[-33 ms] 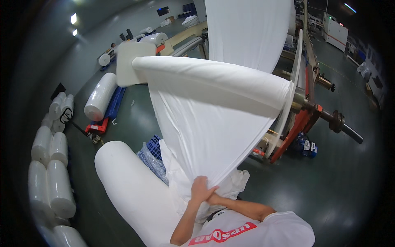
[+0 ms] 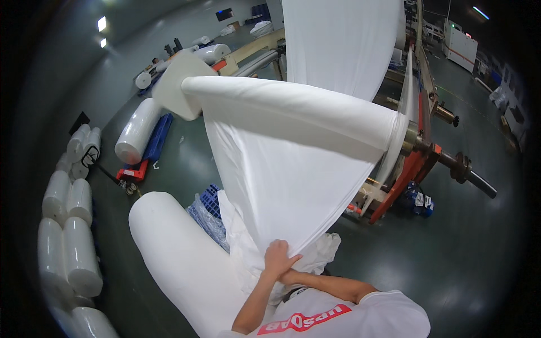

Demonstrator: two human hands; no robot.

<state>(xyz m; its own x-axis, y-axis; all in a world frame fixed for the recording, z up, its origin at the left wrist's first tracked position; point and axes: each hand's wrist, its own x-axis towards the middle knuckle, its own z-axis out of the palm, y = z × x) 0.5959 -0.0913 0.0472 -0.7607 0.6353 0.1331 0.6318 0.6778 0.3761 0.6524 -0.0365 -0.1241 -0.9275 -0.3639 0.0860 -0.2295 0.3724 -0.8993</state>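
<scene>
A wide sheet of white fabric (image 2: 282, 169) hangs down from a roller (image 2: 293, 110) on a machine and narrows to a bunch in front of me. My left hand (image 2: 277, 254) is closed around the gathered lower end of the fabric. Just beneath it, my right hand (image 2: 291, 277) also grips the bunch, partly hidden by the left wrist. More crumpled white fabric (image 2: 321, 250) lies below the hands. A second sheet (image 2: 344, 39) rises behind the roller.
A thick white fabric roll (image 2: 180, 253) lies at my left, beside a blue crate (image 2: 209, 198). Several wrapped white rolls (image 2: 73, 236) line the left wall. A pallet jack (image 2: 135, 169) carries another roll. The machine's orange frame (image 2: 406, 172) and steel shaft (image 2: 470, 174) stand at the right.
</scene>
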